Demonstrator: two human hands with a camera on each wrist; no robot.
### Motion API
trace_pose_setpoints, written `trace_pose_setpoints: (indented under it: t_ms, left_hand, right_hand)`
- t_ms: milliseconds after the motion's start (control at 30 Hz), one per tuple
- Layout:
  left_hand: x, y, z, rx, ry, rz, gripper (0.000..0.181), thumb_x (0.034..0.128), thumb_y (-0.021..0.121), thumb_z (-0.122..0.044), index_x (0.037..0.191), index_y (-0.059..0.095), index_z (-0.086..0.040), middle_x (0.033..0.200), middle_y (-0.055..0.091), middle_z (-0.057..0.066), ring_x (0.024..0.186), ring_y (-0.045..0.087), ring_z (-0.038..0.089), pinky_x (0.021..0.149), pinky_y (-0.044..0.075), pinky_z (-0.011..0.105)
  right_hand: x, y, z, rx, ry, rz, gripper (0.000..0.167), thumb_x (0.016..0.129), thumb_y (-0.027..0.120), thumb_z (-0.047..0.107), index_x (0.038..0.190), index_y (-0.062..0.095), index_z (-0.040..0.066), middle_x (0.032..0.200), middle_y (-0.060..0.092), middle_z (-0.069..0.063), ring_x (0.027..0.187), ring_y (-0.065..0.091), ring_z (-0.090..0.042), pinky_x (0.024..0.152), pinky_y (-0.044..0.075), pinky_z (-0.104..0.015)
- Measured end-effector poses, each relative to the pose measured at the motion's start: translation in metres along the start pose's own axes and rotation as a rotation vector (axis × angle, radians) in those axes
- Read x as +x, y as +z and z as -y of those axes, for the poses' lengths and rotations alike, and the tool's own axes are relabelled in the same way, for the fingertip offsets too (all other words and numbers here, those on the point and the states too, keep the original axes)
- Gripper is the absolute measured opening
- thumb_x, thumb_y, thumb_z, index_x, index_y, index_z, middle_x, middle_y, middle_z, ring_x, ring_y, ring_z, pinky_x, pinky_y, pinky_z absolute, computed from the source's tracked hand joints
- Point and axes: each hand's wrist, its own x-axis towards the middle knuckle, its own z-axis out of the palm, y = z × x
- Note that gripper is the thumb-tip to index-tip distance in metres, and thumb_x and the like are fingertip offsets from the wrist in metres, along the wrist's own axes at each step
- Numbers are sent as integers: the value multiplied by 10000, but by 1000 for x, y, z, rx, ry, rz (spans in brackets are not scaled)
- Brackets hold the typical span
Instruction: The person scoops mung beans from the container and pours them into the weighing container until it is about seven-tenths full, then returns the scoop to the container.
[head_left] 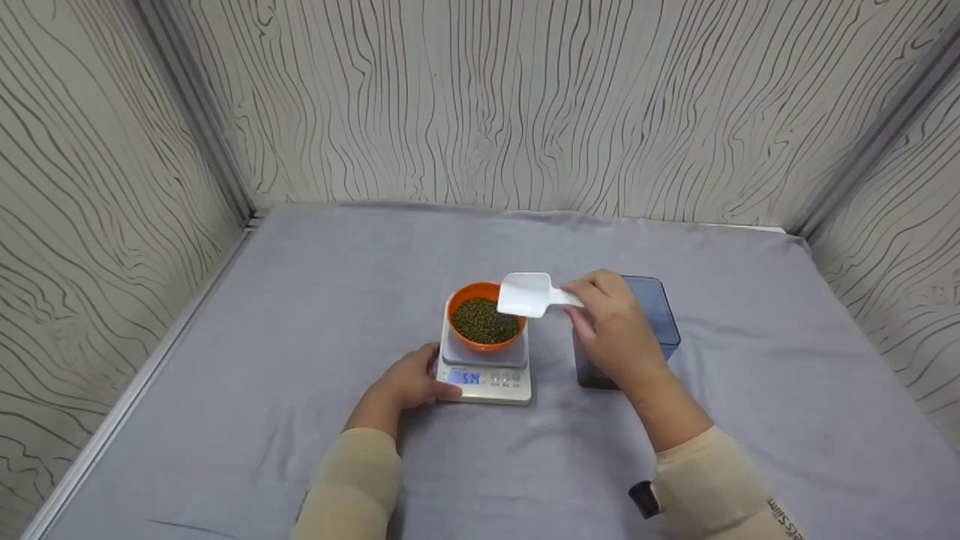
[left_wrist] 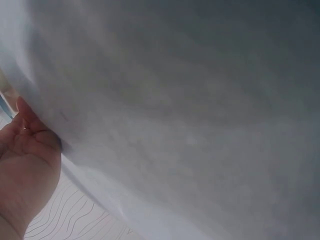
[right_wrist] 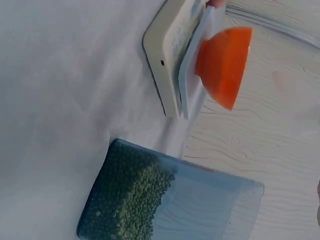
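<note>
My right hand (head_left: 611, 322) pinches the handle of a white plastic scoop (head_left: 525, 295), whose blade hangs over the right rim of an orange bowl (head_left: 486, 346). No beans show in the scoop. Small green mung beans (head_left: 480, 321) lie in the bowl. The bowl stands on a white kitchen scale (head_left: 491, 394) with a lit display reading about 574. My left hand (head_left: 411, 379) holds the scale's front left corner, thumb along the front and fingers at the side. The left wrist view shows that hand (left_wrist: 30, 155) only at its edge, mostly beside cloth.
Right of the scale stands a clear bluish container (right_wrist: 200, 200), partly filled with mung beans (right_wrist: 135, 195); in the head view my right hand and forearm partly cover it. Grey cloth (head_left: 337, 285) spreads over the table. Wood-patterned panels (head_left: 480, 105) enclose the back and sides.
</note>
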Motion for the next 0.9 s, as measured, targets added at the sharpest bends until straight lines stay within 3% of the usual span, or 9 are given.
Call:
trace_pose_setpoints:
  t_ms: [167,300,500,767,900]
  left_hand:
    - [-1,0,0,-1,-18,-2,909,637,819,-313,1402,361,-134,1388,415,97,1221,385,253,1058,247,461]
    - [-2,0,-1,-2,-12,-5,918,633,822,-310,1404,358,-130,1388,414,100,1242,368,258,1068,226,463]
    - [-2,0,-1,2,-8,-4,918,633,820,-312,1404,358,-125,1387,414,108,1258,357,268,1072,214,467]
    - [-2,1,0,18,40,3,892,657,812,-299,1402,359,-113,1390,411,105,1269,345,266,1072,221,452]
    - [-3,0,0,12,39,3,888,654,814,-295,1399,364,-119,1381,425,93,1265,352,257,1076,215,449]
  right_hand:
    - [-1,-13,-12,48,110,-49,217,745,723,0,954,665,-1,888,573,-106,853,521,-237,744,431,-340]
    - [-3,-26,-20,28,170,-55,215,750,718,-5,959,668,-7,890,575,-115,869,516,-244,780,418,-342]
    - [-5,-46,-30,-18,214,-34,204,748,709,-20,947,663,-25,888,575,-127,864,505,-252,761,413,-339]
    - [-5,-74,-48,-62,245,-57,174,715,694,-39,886,666,-54,846,593,-158,855,515,-307,764,391,-392]
    - [-6,-83,-57,-112,265,-18,143,715,676,-42,855,653,-62,828,584,-168,851,503,-345,761,376,-431]
